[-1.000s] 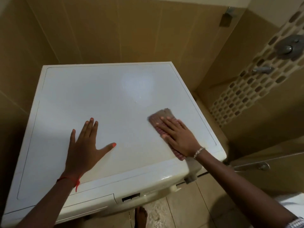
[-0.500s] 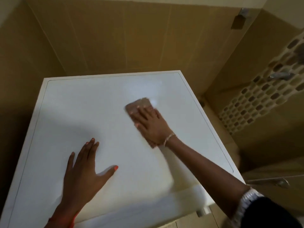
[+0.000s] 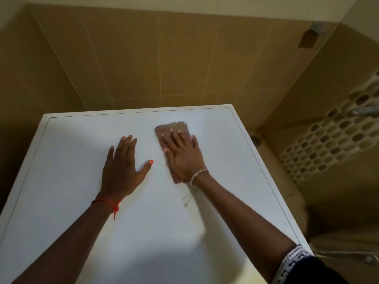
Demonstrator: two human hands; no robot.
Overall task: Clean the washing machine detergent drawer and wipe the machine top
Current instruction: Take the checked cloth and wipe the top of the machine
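Fingers (image 3: 174,138) of right hand (image 3: 182,158): straight, laid flat, pressed down on pinkish-brown woven cleaning cloth (image 3: 174,127); nothing clasped. Left hand (image 3: 121,171): fingers spread and relaxed, palm flat on white smooth washing machine top (image 3: 71,150); nothing held, used as a brace.

Loc.: cloth lies on the top, rear-centre, near the back edge, just right of left hand; hands apart. Detergent drawer: not in view.

Step (judged): wipe of machine top, far edge being reached.
Method advised:
- even palm pressure to be applied, so cloth stays flat and isn't bunched;
- overlapping passes to be made, back to front;
- rim groove and corners to be covered;
- left-hand patch to be wiped too, once hand is lifted.

Materials/textures:
- top: hard, glossy, flat, thin inset line round the rim; faint streaks beside right forearm (image 3: 185,199), nature can't be told.
- cloth: soft, thin, rectangular, ribbed/check weave, blurred at far end.
- beige glazed wall tiles (image 3: 164,58): smooth, large, rectangular.
- brown-and-cream mosaic tile band (image 3: 328,140): small rounded pieces.
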